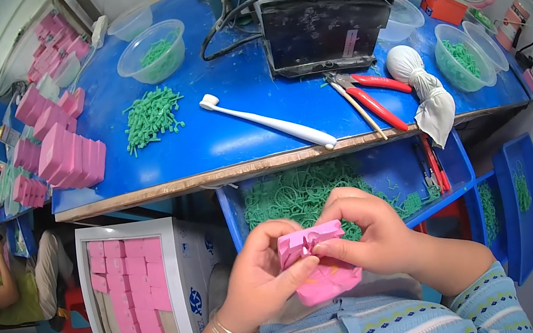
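A pink rubber mould (328, 282) is held in front of my body, over the near edge of the open drawer. Its upper edge is parted in a slit, and its lower part bulges toward me. My left hand (266, 272) grips it from the left, thumb pressed on its face. From the other side my right hand (369, 230) holds it, thumb at the slit and the other fingers curled behind. Whether anything sits inside the slit cannot be made out. Behind the hands, the blue drawer (237, 222) holds a tangle of green wax pieces (299, 193).
On the blue table (206, 145) lie a white toothbrush (266, 121), red-handled cutters (376, 102), a tied white cloth pouch (416, 81) and a green wax pile (152, 117). Pink moulds (70, 153) stand at left; more fill a white box (176, 280). Another person (8, 287) sits far left.
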Motion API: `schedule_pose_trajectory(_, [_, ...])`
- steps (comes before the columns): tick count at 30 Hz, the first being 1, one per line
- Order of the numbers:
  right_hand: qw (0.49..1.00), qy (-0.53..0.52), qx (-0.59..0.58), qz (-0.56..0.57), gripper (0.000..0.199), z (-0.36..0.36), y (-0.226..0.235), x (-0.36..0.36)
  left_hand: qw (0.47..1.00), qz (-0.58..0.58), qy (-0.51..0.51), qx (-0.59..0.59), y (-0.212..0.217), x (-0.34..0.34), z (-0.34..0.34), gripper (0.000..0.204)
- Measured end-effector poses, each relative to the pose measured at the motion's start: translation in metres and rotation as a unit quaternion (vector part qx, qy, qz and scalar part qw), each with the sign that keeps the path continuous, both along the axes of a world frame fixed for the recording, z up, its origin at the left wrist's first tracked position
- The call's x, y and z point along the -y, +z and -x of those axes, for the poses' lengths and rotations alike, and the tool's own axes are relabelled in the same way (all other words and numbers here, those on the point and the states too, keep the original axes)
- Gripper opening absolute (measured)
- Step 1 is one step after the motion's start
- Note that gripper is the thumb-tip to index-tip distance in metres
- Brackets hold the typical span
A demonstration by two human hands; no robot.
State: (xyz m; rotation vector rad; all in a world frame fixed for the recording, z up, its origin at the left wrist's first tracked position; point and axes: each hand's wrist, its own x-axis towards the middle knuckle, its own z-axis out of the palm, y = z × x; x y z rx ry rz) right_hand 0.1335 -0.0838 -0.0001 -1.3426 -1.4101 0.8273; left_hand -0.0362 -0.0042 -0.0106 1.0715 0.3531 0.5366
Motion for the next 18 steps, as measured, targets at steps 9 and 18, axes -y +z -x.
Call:
schedule_pose_trajectory(9, [0.998, 0.044, -0.030, -0.024, 0.017, 0.0004, -0.0046, 0.0029, 0.985, -0.151, 0.015, -0.082, 0.0034, -0.0018, 0.0073, 0.021])
schedule_pose_trajectory(18, [0.995, 0.003, 0.004, -0.095, 0.016, 0.0067, -0.0069, 0.0023, 0.973, -0.213, 0.074, -0.036, -0.0015, -0.0022, 0.0002, 0.021])
